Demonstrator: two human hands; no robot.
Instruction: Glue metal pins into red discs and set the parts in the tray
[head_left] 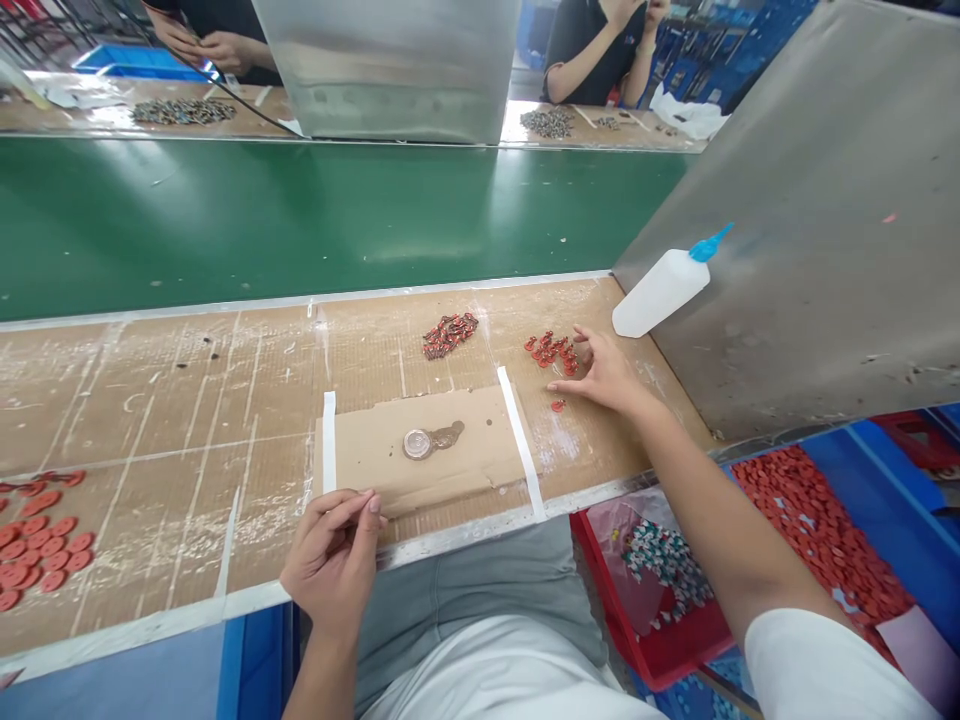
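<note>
Left grip (334, 555) right at the near edge of the tabletop (150, 400), fingertips pressed together, can't tell if anything thin's pinched in there. Just ahead of it, a cardboard sheet (420, 450) between two white tape strips (517, 440), with a round metal disc (417, 444) on a brown smear. Right grip (600, 375) spread, fingertips just beside loose red pieces (547, 350), one stray red piece (557, 405) under it. Farther past that, a white squeeze bottle (660, 292) with a blue nozzle.

Cardboard (469, 470) looks rough and matt, the plastic bottle (660, 295) smooth and glossy.
</note>
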